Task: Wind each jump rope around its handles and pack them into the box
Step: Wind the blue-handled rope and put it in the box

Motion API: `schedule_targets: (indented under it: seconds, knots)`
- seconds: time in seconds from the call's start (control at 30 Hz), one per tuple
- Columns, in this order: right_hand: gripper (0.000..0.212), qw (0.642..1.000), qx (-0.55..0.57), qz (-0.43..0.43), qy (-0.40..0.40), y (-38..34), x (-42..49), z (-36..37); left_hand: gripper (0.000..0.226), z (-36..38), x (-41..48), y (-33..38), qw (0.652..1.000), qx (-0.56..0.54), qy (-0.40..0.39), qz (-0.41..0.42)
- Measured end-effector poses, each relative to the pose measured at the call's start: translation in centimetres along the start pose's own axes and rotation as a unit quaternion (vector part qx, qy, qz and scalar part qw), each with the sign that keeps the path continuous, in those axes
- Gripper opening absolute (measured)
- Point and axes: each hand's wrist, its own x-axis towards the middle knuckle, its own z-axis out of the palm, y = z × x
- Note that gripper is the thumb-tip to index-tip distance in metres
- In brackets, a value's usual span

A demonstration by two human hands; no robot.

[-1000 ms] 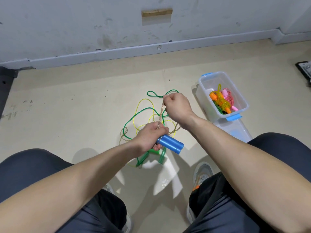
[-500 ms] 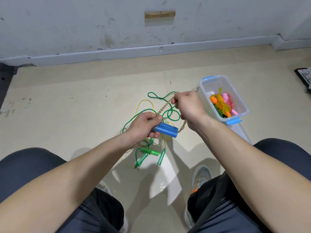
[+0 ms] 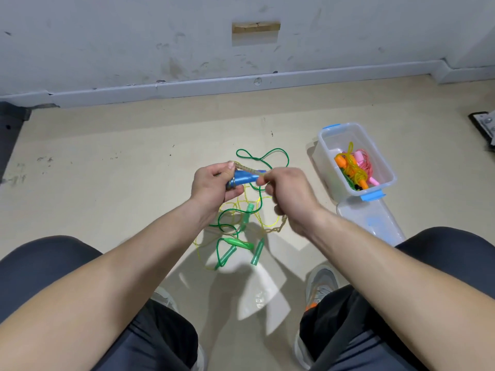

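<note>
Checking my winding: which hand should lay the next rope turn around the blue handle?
The right hand: it pinches the braided rope beside the blue handle, which the left hand grips.

the left hand [image 3: 211,188] has lifted the blue handles [image 3: 245,179] up and away from the body and turned them level, free end toward the right hand [image 3: 290,199]. that hand has dropped from its raised pull and closed in on the handles' end, laying the braided rope [image 3: 247,168] along their top. the green handles [image 3: 235,243] on the floor, earlier half hidden, now show fully.
</note>
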Motion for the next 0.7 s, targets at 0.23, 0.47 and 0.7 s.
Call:
schedule_targets:
  seconds: [0.23, 0.47, 0.7]
  knots:
    - [0.025, 0.991, -0.100, -0.075, -0.050, 2.9, -1.6, 2.8, 0.011, -0.2, -0.5, 2.3, 0.989, -0.138, 0.028, -0.047]
    - [0.045, 0.979, -0.113, -0.137, -0.096, 4.1, 0.8, 1.7, 0.009, -0.5, -1.0, 3.3, 0.986, -0.152, -0.029, -0.058]
    - [0.046, 0.962, -0.185, -0.141, -0.141, 3.8, 2.6, -0.1, 0.011, -0.3, -1.7, 3.0, 0.992, -0.090, -0.074, -0.042]
